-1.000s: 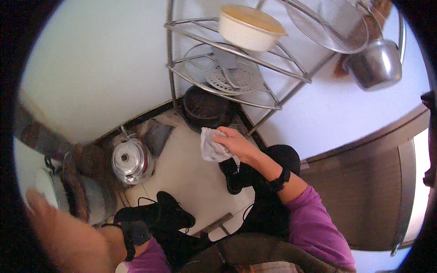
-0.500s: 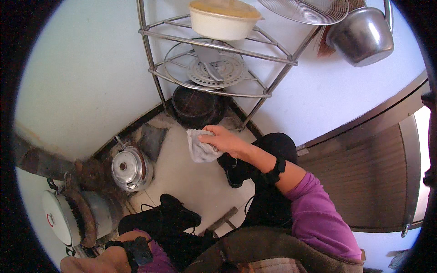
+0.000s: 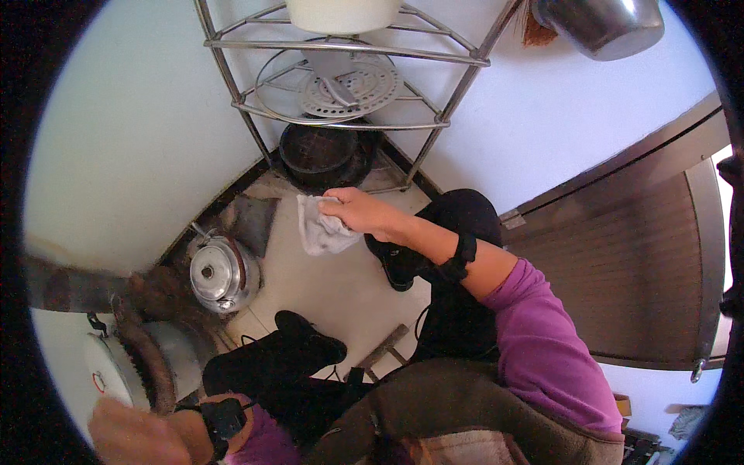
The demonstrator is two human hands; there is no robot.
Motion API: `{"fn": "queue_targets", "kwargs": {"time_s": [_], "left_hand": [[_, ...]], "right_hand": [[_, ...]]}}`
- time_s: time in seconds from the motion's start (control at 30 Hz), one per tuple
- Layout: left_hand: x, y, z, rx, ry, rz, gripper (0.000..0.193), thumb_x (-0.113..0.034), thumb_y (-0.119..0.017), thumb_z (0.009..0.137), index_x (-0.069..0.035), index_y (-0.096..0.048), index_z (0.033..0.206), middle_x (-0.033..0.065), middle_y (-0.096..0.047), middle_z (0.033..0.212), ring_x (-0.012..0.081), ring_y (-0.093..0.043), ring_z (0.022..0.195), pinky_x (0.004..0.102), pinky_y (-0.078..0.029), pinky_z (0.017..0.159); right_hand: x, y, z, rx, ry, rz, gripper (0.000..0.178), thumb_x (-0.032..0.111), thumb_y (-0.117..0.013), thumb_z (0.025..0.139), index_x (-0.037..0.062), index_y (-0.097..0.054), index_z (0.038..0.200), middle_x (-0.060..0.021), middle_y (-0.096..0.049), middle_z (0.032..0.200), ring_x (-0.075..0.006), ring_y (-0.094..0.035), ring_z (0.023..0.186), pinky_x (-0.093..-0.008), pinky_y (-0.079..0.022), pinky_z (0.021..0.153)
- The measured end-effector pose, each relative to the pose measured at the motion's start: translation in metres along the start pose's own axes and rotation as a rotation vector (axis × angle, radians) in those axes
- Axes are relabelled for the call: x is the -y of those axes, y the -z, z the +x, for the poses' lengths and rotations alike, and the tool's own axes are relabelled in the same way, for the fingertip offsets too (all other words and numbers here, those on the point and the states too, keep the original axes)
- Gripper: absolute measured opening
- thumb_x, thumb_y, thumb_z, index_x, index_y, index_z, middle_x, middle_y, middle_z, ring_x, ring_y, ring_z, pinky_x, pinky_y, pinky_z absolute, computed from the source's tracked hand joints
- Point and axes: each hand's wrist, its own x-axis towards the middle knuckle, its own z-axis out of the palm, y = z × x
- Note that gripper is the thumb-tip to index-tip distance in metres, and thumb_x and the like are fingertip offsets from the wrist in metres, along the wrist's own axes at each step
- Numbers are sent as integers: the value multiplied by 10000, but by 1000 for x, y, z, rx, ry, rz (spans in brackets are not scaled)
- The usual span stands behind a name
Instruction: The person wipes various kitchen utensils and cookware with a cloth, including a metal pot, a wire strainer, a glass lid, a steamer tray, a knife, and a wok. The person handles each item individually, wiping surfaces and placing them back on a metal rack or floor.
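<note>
A crumpled white cloth [image 3: 324, 231] with grey smudges hangs from my right hand [image 3: 360, 213], whose fingers are closed on it above the pale floor, in front of the corner rack. My left hand [image 3: 136, 434] is at the lower left, near the large lidded pot [image 3: 115, 368]. Motion blurs its fingers, so I cannot make out their pose or anything in them. To the left of the cloth stands a metal kettle [image 3: 221, 273] with a dark knob on its lid.
A metal corner rack [image 3: 341, 48] bears a cream pot [image 3: 341, 14] and a perforated steamer plate [image 3: 372, 89]. Beneath it lies a dark pan [image 3: 318, 147]. A steel pot [image 3: 604, 27] hangs on the right wall, above a brown door [image 3: 612, 271].
My left hand has risen further into view beside the lidded pot. My right hand still grips the cloth, slightly farther up and left in the picture. The view has tilted down.
</note>
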Motion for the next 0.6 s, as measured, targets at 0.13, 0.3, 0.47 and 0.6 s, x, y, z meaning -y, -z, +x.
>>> {"fn": "queue_targets", "kwargs": {"time_s": [0.13,0.3,0.47,0.6], "left_hand": [[43,-21,-28,-379,322,432,342,-52,-472,902,3,-517,1236,136,-608,803,205,-557,700,323,-458,647],[126,-25,-68,-527,905,171,211,-45,-531,965,-15,-598,1163,49,-638,884,117,-588,794,261,-486,740],[166,-19,-115,-559,1063,75,190,-141,-559,982,-46,-620,1135,18,-640,909,95,-590,798,232,-473,735],[175,-10,-129,-583,1041,15,185,-181,-564,987,-57,-623,1112,12,-636,921,97,-593,806,234,-472,737]], "right_hand": [[-3,3,0,-32,41,17,299,303,-632,903,5,-627,923,-16,-580,700,-122,-494,606,-316,-408,544],[-7,29,-4,-156,-10,6,251,261,-628,901,17,-631,961,-32,-604,760,-138,-526,648,-316,-440,585],[-8,92,-25,-845,43,165,295,272,-613,918,72,-541,1123,-14,-564,865,-125,-502,720,-295,-407,578],[18,171,-48,-1229,227,304,344,227,-624,895,62,-496,1168,-63,-559,984,-160,-517,806,-318,-437,626]]}}
